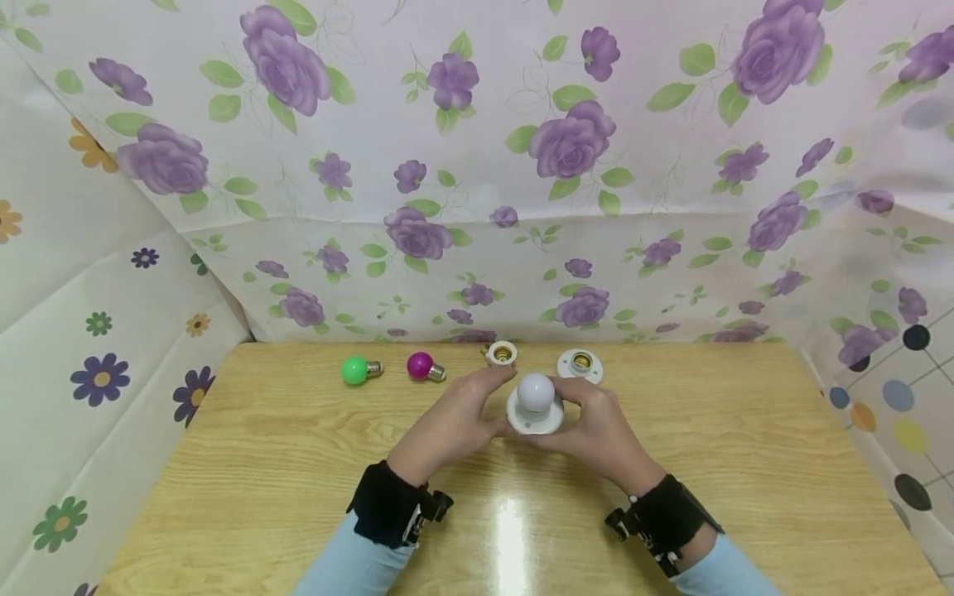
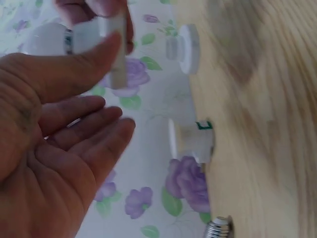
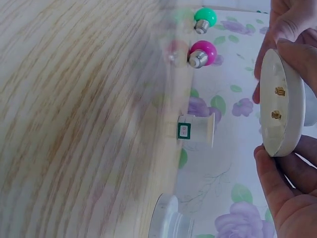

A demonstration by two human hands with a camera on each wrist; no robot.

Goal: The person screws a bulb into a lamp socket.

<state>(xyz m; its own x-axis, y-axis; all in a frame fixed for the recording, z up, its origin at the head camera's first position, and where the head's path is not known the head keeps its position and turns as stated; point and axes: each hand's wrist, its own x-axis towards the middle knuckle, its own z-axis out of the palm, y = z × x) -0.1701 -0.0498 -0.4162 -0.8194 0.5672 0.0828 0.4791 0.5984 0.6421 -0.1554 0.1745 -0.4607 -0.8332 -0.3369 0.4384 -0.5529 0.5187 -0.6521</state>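
A white bulb [image 1: 535, 392] stands in a round white lamp holder [image 1: 533, 421], raised above the table. My right hand [image 1: 596, 422] grips the holder by its rim. The right wrist view shows the holder's underside [image 3: 275, 104] with two brass screws. My left hand [image 1: 458, 418] is on the other side; in the left wrist view its thumb [image 2: 84, 69] touches the base and its other fingers [image 2: 106, 139] are loosely extended. Behind the hands are a small white socket [image 1: 503, 353] and a second round lamp holder [image 1: 580, 365], both without bulbs.
A green bulb [image 1: 358, 370] and a magenta bulb [image 1: 423, 367] lie on their sides at the back left of the wooden table [image 1: 283, 480]. A flowered cloth [image 1: 477, 273] hangs along the table's back edge, and patterned sheets flank both sides.
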